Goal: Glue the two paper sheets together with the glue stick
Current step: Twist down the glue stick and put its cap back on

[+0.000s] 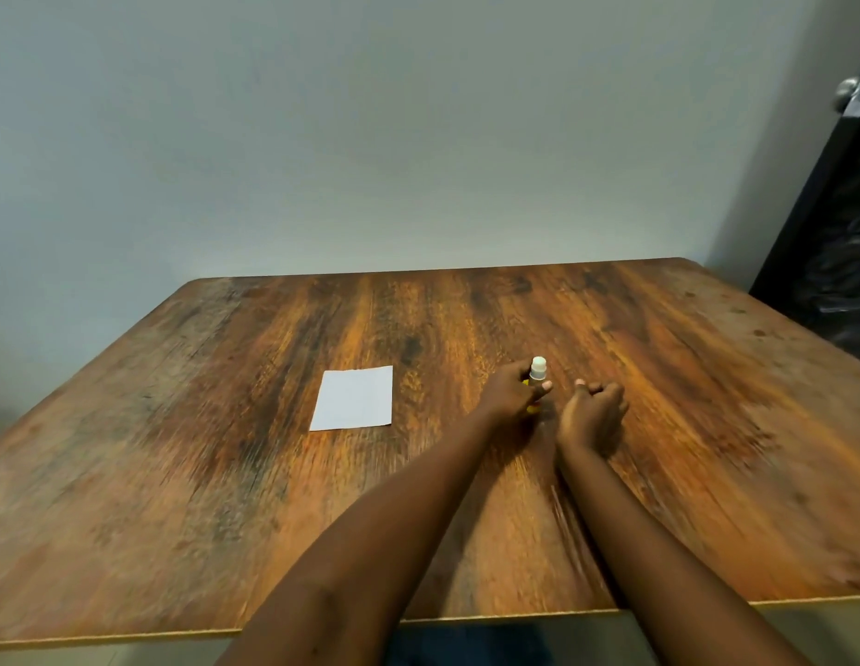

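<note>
A white square of paper (pixel 353 404) lies flat on the wooden table (pixel 226 425), left of centre; I see only one sheet outline. My left hand (pixel 509 398) grips an upright glue stick (pixel 537 377) with a yellow body and a white top poking above the fingers. It stands to the right of the paper. My right hand (pixel 594 415) hovers just right of the glue stick, palm turned up, fingers curled loosely. I cannot tell whether that hand holds a cap.
The table's near edge (pixel 562 612) runs across the bottom. A pale wall stands behind the table. A dark door with a metal knob (pixel 848 93) and a black bag (pixel 846 281) are at the far right.
</note>
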### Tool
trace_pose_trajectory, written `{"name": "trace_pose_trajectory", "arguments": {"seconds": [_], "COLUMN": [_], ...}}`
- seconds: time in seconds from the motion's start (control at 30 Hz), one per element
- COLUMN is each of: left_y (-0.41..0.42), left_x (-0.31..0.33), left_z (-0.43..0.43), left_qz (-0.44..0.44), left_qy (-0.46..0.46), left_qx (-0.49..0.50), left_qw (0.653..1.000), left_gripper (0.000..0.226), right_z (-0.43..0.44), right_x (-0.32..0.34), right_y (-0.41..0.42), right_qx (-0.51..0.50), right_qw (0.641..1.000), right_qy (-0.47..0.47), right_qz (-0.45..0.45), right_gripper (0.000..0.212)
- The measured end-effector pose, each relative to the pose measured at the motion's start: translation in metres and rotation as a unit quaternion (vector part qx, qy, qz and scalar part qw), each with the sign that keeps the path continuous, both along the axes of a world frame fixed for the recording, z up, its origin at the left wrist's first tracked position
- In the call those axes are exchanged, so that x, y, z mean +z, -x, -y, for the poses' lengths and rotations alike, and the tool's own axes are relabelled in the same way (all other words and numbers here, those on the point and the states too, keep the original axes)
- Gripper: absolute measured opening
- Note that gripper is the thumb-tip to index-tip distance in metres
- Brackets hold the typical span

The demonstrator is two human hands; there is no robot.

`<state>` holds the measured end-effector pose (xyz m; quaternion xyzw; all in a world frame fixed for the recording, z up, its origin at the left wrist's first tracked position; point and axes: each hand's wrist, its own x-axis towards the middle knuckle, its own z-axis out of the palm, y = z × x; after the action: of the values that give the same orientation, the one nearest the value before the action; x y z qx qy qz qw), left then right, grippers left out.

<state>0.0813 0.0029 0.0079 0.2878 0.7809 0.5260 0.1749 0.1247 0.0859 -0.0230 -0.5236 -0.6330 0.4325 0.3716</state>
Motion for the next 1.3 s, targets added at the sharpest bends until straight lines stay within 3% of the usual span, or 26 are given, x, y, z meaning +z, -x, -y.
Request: {"name": "trace_pose_trajectory", "arguments": {"seconds": [0.2,0.3,0.37,0.5,0.63,0.73,0.87,0.97,1.0,1.1,1.17,1.23,1.3], "left_y": [0.013,0.026,0.035,0.051,0.061,0.068,0.078,0.081,0.081,0.081,0.081,0.081,0.084], "left_x": [0.001,0.008,0.014,0.023,0.032,0.042,0.054,0.057,0.058,0.061,0.064,0.067,0.069], "left_z": [0.004,0.017,0.027,0.052,0.073,0.088,0.105,0.113,0.114,0.113,0.113,0.116,0.122], "left_qz": [0.075,0.092,0.122,0.208,0.245,0.279,0.235,0.199,0.174,0.13,0.136,0.141,0.147], "left_qy": [-0.06,-0.102,-0.136,-0.164,-0.183,-0.195,-0.168,-0.156,-0.136,-0.138,-0.166,-0.175,-0.18], "left_qx": [0.069,0.085,0.088,0.073,0.063,0.03,0.029,0.041,0.062,0.153,0.185,0.204,0.2], "left_qw": [0.993,0.987,0.979,0.961,0.95,0.94,0.957,0.967,0.973,0.97,0.959,0.953,0.952], "left_gripper": [0.028,0.031,0.034,0.043,0.037,0.028,0.023,0.027,0.03,0.036,0.035,0.031,0.022], "right_z": [-0.002,0.004,0.012,0.03,0.042,0.051,0.059,0.065,0.069,0.088,0.099,0.102,0.098], "right_x": [-0.003,0.005,0.013,0.034,0.049,0.056,0.064,0.069,0.07,0.067,0.065,0.064,0.064], "right_y": [0.008,0.012,0.014,0.017,0.025,0.029,0.033,0.039,0.041,0.053,0.061,0.067,0.07], "right_qx": [0.136,0.229,0.326,0.45,0.506,0.548,0.572,0.594,0.59,0.486,0.412,0.445,0.53], "right_qw": [0.99,0.973,0.932,0.801,0.708,0.674,0.705,0.74,0.765,0.873,0.909,0.891,0.832], "right_qy": [-0.006,0.006,0.11,0.321,0.419,0.435,0.374,0.281,0.23,0.034,-0.041,-0.011,0.095], "right_qz": [0.028,-0.033,-0.113,-0.231,-0.26,-0.237,-0.189,-0.141,-0.115,-0.041,-0.04,-0.084,-0.131], "right_gripper": [0.019,0.015,0.02,0.026,0.025,0.028,0.027,0.014,0.009,0.023,0.026,0.021,0.01]}}
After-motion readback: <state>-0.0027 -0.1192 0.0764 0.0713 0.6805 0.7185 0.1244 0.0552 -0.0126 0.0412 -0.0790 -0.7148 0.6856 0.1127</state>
